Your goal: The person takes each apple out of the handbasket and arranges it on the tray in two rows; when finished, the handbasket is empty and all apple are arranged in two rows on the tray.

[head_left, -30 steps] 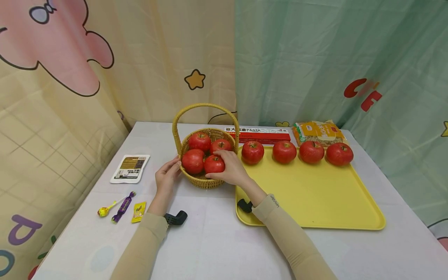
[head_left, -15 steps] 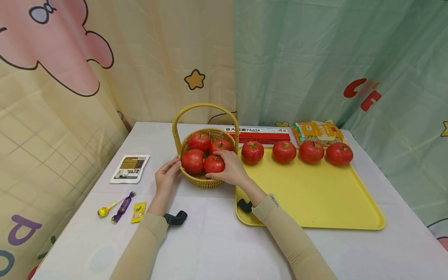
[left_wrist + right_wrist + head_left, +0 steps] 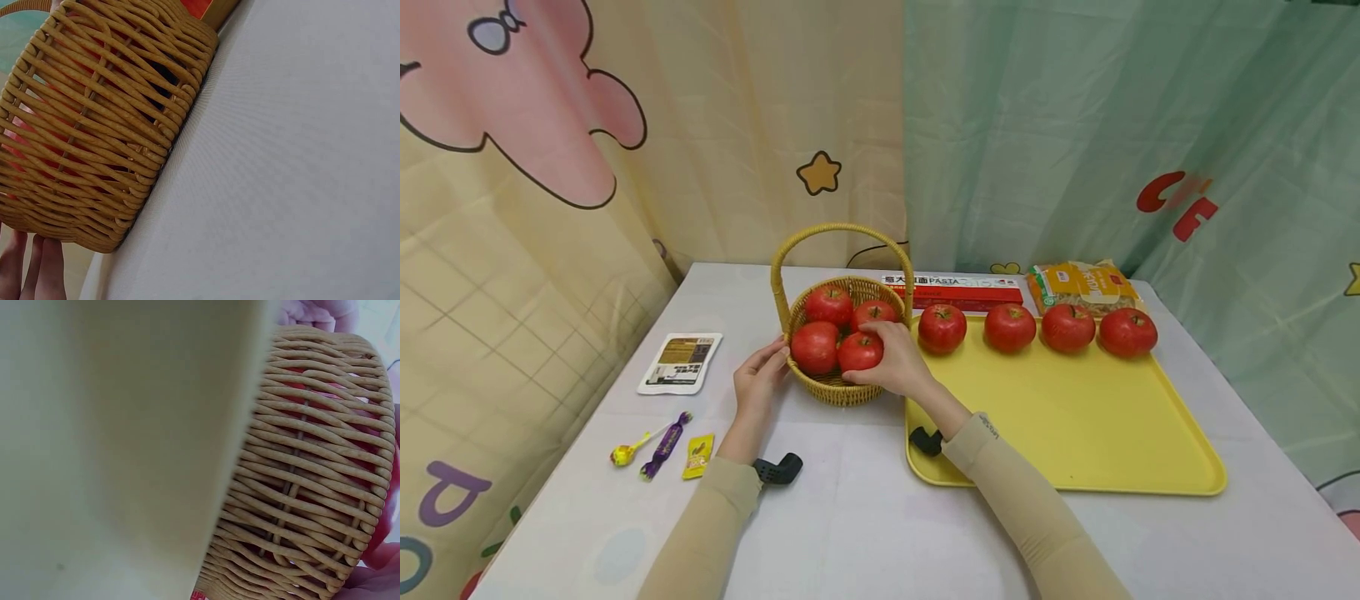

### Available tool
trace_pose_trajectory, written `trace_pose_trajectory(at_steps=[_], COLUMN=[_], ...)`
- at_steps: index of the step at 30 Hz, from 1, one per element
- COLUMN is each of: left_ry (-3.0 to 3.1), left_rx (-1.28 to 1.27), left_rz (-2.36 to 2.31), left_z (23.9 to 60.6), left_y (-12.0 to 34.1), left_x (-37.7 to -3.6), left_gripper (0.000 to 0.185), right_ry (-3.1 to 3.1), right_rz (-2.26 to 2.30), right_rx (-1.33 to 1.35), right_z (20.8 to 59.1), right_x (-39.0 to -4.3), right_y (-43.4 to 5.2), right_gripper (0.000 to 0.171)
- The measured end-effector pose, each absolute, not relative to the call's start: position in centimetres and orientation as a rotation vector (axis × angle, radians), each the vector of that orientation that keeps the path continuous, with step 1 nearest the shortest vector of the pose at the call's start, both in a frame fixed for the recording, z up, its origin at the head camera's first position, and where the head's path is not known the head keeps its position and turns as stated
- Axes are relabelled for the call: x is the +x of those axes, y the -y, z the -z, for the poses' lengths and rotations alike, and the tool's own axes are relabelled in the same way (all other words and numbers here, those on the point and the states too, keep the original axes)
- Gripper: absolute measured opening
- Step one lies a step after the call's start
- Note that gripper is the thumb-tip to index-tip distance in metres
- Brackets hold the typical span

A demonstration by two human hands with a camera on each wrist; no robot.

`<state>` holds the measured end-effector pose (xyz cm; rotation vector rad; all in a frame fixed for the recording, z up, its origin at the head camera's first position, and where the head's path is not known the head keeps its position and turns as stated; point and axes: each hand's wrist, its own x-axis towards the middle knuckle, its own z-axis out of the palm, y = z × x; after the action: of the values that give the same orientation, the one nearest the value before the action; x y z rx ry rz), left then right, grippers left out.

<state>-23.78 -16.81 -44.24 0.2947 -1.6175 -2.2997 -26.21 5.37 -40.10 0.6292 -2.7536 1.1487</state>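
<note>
Basket (image 3: pixel 841 396): woven strands, ridged, low sheen
Apples (image 3: pixel 815 348): smooth, glossy skin
Tray (image 3: pixel 1067 417): smooth plastic, satin
Tablecloth (image 3: pixel 857 525): matt fabric

The left forearm (image 3: pixel 703 529) and right forearm (image 3: pixel 1033 508), both in beige sleeves, reach forward and slant in toward each other, wrists bare past the cuffs. The left hand (image 3: pixel 760 382) points ahead, its fingers (image 3: pixel 50 272) fairly straight with their tips in light contact. The right hand (image 3: pixel 895 360) reaches across leftward, fingers curled above and thumb below in a grasp.
</note>
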Motion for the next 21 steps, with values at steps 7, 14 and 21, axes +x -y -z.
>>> trace_pose_trajectory(at_steps=[7, 14, 21], left_ry=[1.636, 1.586, 1.598], left_rx=[0.308, 0.282, 0.284], left_rz=[2.301, 2.324, 2.317], left_z=[44.1, 44.2, 44.1], left_y=[16.8, 16.6, 16.8], left_x=[-23.6, -23.6, -23.6], left_gripper=[0.039, 0.032, 0.027], right_ry=[2.638, 2.524, 2.662], right_rz=[-1.301, -1.304, -1.202], right_rx=[0.593, 0.668, 0.742], right_z=[39.2, 37.0, 37.6], right_x=[-25.4, -23.4, -21.3], right_y=[-6.0, -9.2, -13.6], right_gripper=[0.074, 0.073, 0.074])
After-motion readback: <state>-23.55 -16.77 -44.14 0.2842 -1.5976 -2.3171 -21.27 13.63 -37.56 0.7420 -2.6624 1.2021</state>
